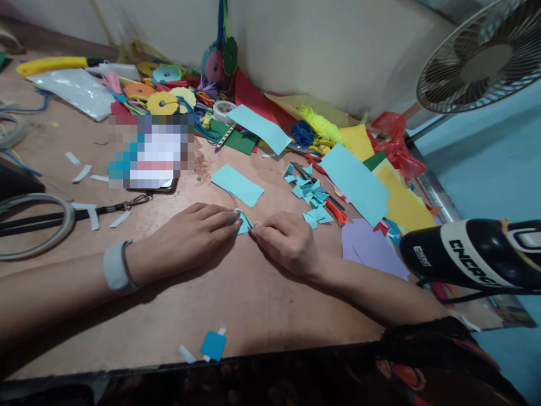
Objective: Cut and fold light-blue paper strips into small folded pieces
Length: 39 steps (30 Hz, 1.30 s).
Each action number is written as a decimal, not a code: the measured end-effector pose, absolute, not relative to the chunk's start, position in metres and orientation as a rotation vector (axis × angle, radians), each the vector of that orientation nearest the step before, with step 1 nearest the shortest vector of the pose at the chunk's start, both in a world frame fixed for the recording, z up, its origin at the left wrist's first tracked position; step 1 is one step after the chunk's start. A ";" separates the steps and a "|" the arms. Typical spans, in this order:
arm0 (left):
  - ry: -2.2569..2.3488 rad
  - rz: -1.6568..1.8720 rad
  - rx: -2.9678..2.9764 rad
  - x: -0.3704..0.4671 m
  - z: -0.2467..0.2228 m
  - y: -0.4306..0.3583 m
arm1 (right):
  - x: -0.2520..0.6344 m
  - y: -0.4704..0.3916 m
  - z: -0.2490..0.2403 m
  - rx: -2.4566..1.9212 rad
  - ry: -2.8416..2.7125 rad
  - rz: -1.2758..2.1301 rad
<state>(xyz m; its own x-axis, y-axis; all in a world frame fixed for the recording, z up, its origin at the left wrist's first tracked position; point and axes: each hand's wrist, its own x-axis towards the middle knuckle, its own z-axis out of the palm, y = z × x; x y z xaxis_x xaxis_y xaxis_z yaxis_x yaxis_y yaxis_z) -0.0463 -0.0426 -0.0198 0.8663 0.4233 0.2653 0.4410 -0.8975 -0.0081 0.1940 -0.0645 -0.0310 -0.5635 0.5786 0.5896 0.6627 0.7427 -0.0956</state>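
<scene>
Between my two hands lies a small folded piece of light blue paper (244, 224), flat on the table. My left hand (186, 235), with a grey band at its wrist, presses the paper's left side under its closed fingertips. At the right corner, my right hand (289, 242) is closed, thumb and fingers pinching the paper's edge. Just beyond them rests a stack of light blue paper strips (237, 185). Several small folded light blue pieces (311, 194) are heaped to the right, partly over orange-handled scissors (336, 210).
A black bottle (460, 254) lies at the right, near purple paper (372, 248) and larger light blue sheets (355, 181). A fan (486, 62) stands behind. Tape rolls (67, 225), a phone (171, 185) and paper scraps occupy the left. Coloured discs (163, 103) and yarn (321, 125) line the back.
</scene>
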 end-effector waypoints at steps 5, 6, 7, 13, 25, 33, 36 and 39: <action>-0.677 -0.388 -2.956 -0.047 -0.021 -0.044 | 0.195 -0.064 -0.035 -0.891 -2.362 -0.213; -0.684 -0.386 -2.956 -0.047 -0.021 -0.045 | 0.195 -0.064 -0.035 -0.878 -2.372 -0.186; -0.688 -0.390 -2.954 -0.046 -0.021 -0.046 | 0.195 -0.064 -0.036 -0.857 -2.383 -0.162; -0.712 -0.483 -2.982 -0.045 -0.018 -0.047 | 0.197 -0.064 -0.037 -0.797 -2.425 -0.078; -0.695 -0.399 -2.926 -0.046 -0.016 -0.048 | 0.196 -0.064 -0.035 -0.746 -2.447 -0.112; -0.691 -0.446 -2.966 -0.046 -0.017 -0.048 | 0.197 -0.063 -0.035 -0.721 -2.466 -0.116; -0.696 -0.456 -2.958 -0.045 -0.015 -0.048 | 0.196 -0.062 -0.034 -0.685 -2.451 -0.142; -0.662 -0.435 -2.921 -0.044 -0.015 -0.047 | 0.195 -0.061 -0.035 -0.668 -2.442 -0.159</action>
<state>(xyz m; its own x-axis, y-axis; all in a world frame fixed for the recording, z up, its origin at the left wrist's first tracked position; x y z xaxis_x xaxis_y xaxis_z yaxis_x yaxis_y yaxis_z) -0.0444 -0.0473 -0.0146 0.8635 0.4042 0.3016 0.4372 -0.8981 -0.0483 0.1953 -0.0606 -0.0349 -0.6960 0.4262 0.5779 0.4977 0.8665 -0.0396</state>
